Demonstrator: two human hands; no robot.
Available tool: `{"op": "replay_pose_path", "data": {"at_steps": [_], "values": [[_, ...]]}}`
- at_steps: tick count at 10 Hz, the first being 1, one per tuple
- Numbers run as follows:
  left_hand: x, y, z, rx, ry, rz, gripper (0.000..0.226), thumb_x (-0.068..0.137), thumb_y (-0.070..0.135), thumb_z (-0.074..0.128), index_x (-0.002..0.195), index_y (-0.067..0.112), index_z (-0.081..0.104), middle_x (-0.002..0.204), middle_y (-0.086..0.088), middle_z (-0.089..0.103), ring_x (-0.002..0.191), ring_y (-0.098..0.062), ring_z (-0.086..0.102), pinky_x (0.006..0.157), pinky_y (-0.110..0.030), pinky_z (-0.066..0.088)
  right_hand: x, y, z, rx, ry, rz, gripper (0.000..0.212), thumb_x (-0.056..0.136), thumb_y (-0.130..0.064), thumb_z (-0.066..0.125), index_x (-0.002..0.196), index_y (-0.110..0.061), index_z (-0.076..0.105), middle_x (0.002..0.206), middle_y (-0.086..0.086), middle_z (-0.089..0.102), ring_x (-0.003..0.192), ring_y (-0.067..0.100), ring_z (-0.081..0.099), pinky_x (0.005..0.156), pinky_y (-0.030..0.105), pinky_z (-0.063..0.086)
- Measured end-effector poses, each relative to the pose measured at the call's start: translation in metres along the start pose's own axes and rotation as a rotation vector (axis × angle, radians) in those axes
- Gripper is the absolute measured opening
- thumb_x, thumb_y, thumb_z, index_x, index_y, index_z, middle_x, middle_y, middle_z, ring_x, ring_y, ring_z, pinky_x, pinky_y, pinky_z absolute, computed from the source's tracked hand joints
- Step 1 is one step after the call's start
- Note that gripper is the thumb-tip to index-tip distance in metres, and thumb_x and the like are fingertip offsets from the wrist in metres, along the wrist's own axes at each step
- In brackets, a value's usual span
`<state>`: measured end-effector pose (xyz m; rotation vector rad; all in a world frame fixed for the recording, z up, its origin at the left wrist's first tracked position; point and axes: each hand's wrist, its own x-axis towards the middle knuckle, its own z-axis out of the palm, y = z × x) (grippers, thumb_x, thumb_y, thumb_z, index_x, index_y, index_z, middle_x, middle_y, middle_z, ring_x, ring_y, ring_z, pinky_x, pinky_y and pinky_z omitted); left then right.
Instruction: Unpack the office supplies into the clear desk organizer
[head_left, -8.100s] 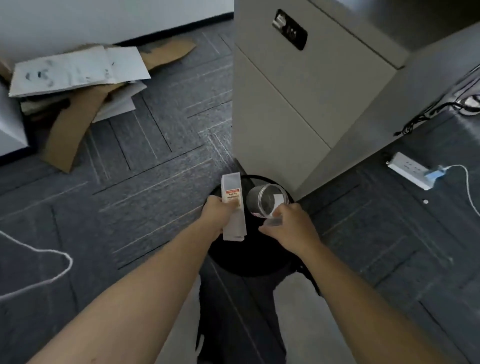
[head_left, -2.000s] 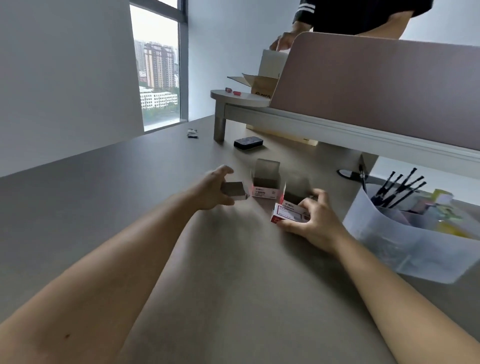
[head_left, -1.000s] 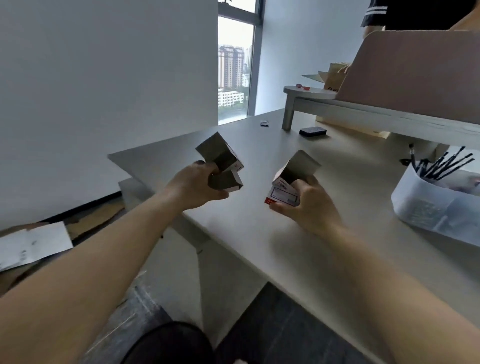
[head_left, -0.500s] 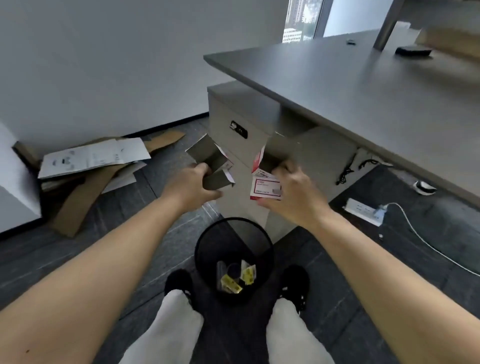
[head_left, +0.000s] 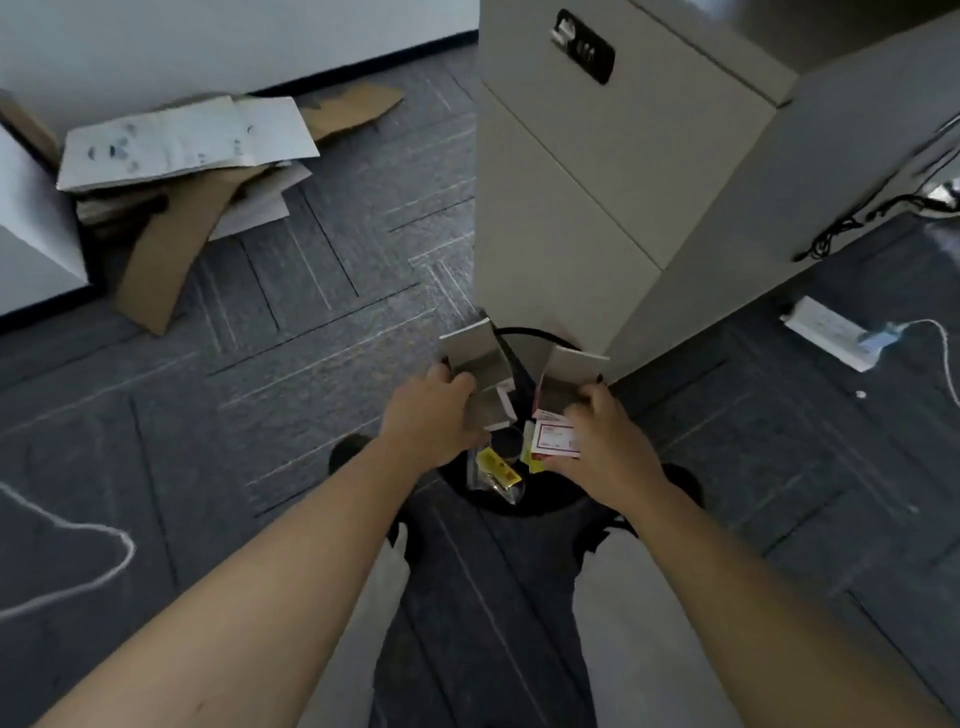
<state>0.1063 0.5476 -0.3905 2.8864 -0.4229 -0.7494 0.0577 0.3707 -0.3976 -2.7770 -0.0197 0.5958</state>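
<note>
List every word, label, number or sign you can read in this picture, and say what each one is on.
None can be read.
Red-bordered label on the small box in the right hand: print too blurred.
Yellow wrappers in the black bin: markings too small.
Dark plate on the cabinet: pale marks, illegible.
Grey open box in the left hand: no print shows.

Dark grey carpet tiles (head_left: 322, 291) are seen on the floor, met by a white wall (head_left: 208, 47); a pale drawer cabinet (head_left: 597, 182) stands upright.
</note>
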Motion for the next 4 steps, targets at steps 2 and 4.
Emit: {"op": "replay_pose_path", "data": {"at_steps": [2, 4], "values": [[0.038, 0.006, 0.027, -0.030, -0.017, -0.004, 0.066, 0.079, 0.048, 0.059, 0.127, 0.011, 0.035, 0.132, -0.016, 0.037, 0.119, -0.036, 0.041, 0.092, -0.045, 0.040, 0.029, 0.017, 0.022, -0.032, -0.050, -0.022, 0.070, 0.078, -0.038, 0.065, 0.134, -0.010, 0.033, 0.146, 0.012, 0.022, 0.131, 0.030, 0.029, 0.101, 0.041, 0.035], [0.047, 0.014, 0.031, -0.038, -0.062, 0.036, 0.085, 0.081, 0.049, 0.056, 0.144, 0.017, 0.010, 0.154, -0.011, 0.010, 0.141, -0.031, 0.014, 0.111, -0.041, 0.023, 0.033, 0.033, 0.022, -0.126, -0.037, -0.016, 0.069, 0.090, -0.040, 0.048, 0.144, -0.015, 0.014, 0.155, 0.010, -0.001, 0.143, 0.027, 0.003, 0.116, 0.039, 0.009]]}}
